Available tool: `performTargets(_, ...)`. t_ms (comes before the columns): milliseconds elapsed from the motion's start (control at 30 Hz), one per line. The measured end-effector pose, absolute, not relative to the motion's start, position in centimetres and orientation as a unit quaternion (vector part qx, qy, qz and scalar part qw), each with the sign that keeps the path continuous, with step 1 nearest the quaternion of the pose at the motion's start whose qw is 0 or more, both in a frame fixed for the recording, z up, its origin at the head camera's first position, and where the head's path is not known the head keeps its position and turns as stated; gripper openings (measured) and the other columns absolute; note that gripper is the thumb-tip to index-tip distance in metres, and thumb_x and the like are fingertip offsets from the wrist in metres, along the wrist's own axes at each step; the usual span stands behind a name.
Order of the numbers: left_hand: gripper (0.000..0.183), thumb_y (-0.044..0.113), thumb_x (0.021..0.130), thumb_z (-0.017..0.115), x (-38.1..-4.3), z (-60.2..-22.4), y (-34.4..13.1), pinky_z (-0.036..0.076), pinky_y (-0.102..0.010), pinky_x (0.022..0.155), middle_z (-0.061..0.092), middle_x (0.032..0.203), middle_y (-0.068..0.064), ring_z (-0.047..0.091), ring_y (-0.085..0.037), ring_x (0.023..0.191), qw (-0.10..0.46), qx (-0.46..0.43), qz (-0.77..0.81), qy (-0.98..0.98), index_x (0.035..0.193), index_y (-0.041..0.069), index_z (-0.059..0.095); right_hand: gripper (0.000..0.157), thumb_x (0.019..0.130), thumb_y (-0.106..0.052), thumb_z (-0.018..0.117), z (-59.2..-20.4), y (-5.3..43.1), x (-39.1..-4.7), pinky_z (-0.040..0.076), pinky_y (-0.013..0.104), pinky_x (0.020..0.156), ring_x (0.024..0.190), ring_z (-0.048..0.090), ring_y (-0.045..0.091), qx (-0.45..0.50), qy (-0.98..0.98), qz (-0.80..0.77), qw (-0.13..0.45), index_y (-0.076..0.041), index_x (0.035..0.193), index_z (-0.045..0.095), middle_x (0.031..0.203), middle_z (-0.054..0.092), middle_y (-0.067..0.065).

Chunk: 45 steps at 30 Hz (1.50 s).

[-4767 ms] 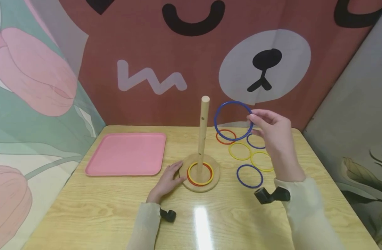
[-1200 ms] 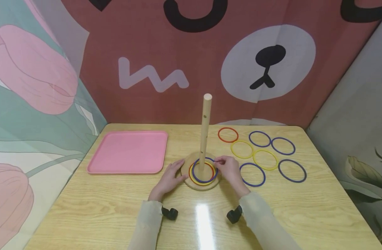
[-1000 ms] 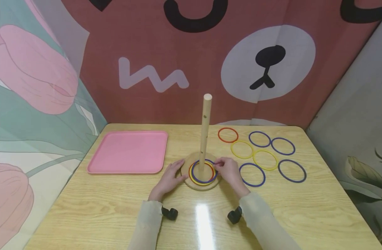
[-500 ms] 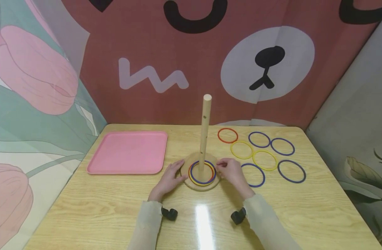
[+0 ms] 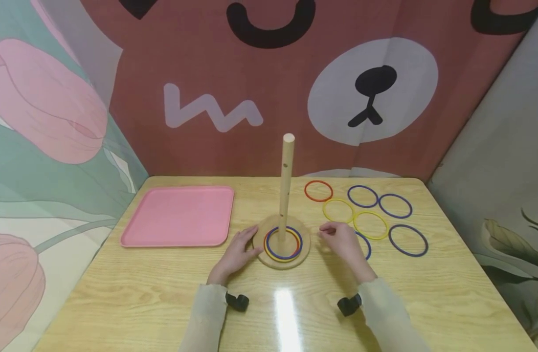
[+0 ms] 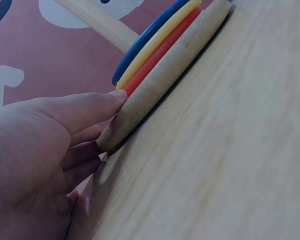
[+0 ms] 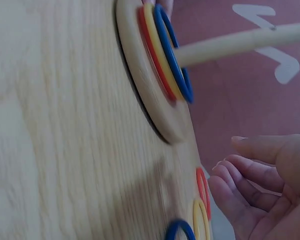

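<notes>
A wooden peg point(image 5: 286, 181) stands upright on a round wooden base point(image 5: 260, 230). Around its foot lie a red ring point(image 6: 162, 52), a yellow ring point(image 6: 157, 44) and a blue ring point(image 5: 302, 243), stacked with blue on top. At the base's left side my left hand point(image 5: 236, 254) holds the rim, thumb along the upper edge and fingers against the side. My right hand point(image 5: 343, 243) hovers just right of the base with loosely bent fingers and nothing between them. It partly covers a loose blue ring point(image 5: 369, 247) on the table.
Loose rings lie on the right: a red ring point(image 5: 319, 200), two yellow ones including the nearer yellow ring point(image 5: 371, 239), and several blue ones including the rightmost blue ring point(image 5: 408, 255). A pink tray point(image 5: 176, 217) sits at the left of the wooden table point(image 5: 132, 293).
My right hand brought a blue ring over the peg and lowered it onto the yellow and red rings. It has let go and drawn away rightward. My left hand has stayed at the base.
</notes>
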<state>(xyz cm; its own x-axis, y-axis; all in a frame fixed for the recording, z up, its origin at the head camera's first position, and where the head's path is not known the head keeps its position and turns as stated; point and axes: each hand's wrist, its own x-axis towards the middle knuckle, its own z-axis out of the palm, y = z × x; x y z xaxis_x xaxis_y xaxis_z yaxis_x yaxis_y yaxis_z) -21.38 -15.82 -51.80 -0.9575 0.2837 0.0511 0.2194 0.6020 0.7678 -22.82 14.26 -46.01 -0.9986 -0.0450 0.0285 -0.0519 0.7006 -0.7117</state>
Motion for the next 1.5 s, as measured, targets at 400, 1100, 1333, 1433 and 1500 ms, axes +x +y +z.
performTargets(400, 0.068, 0.028, 0.092, 0.066, -21.3, -51.9, -15.7, 0.007, -0.052, 0.125, 0.037, 0.153, -0.018, 0.03, -0.035, 0.145, 0.023, 0.153, 0.42, 0.894, 0.147, 0.003, 0.038, 0.024, 0.092, -0.019, 0.064, -45.6, 18.6, -22.6, 0.055, 0.043, 0.076, 0.089, 0.066, 0.029, -0.004, -0.943, 0.332, -0.004, -0.001, 0.106, 0.07, 0.098, 0.072, 0.016)
performTargets(1100, 0.068, 0.029, 0.091, 0.066, -21.4, -52.1, -15.8, 0.006, -0.052, 0.124, 0.037, 0.154, -0.017, 0.03, -0.035, 0.145, 0.027, 0.149, 0.427, 0.892, 0.148, 0.003, 0.037, 0.031, 0.09, -0.025, 0.066, -45.6, 22.8, -22.4, 0.048, 0.033, 0.055, 0.076, 0.064, 0.027, -0.07, -0.971, 0.219, -0.061, 0.002, 0.105, 0.067, 0.101, 0.07, 0.022)
performTargets(1333, 0.068, 0.028, 0.091, 0.066, -21.5, -52.1, -15.8, 0.006, -0.051, 0.125, 0.038, 0.153, -0.017, 0.03, -0.034, 0.145, 0.025, 0.152, 0.425, 0.892, 0.148, 0.003, 0.037, 0.025, 0.088, -0.021, 0.065, -46.0, 23.4, -22.2, 0.045, 0.032, 0.053, 0.07, 0.059, 0.024, -0.076, -0.973, 0.204, -0.077, 0.002, 0.096, 0.067, 0.088, 0.069, 0.018)
performTargets(1433, 0.068, 0.028, 0.091, 0.066, -21.5, -52.1, -15.8, 0.006, -0.051, 0.125, 0.037, 0.154, -0.016, 0.03, -0.034, 0.145, 0.026, 0.151, 0.426, 0.892, 0.148, 0.004, 0.037, 0.022, 0.088, -0.02, 0.065, -46.1, 23.6, -22.1, 0.044, 0.032, 0.052, 0.067, 0.057, 0.023, -0.083, -0.974, 0.197, -0.078, 0.002, 0.093, 0.067, 0.084, 0.067, 0.016)
performTargets(1500, 0.068, 0.028, 0.091, 0.066, -21.5, -52.1, -15.8, 0.006, -0.051, 0.125, 0.037, 0.154, -0.016, 0.03, -0.034, 0.145, 0.026, 0.15, 0.427, 0.891, 0.148, 0.004, 0.037, 0.021, 0.087, -0.019, 0.066, -46.2, 23.7, -22.1, 0.044, 0.032, 0.052, 0.066, 0.057, 0.023, -0.085, -0.975, 0.19, -0.081, 0.001, 0.091, 0.067, 0.083, 0.067, 0.015)
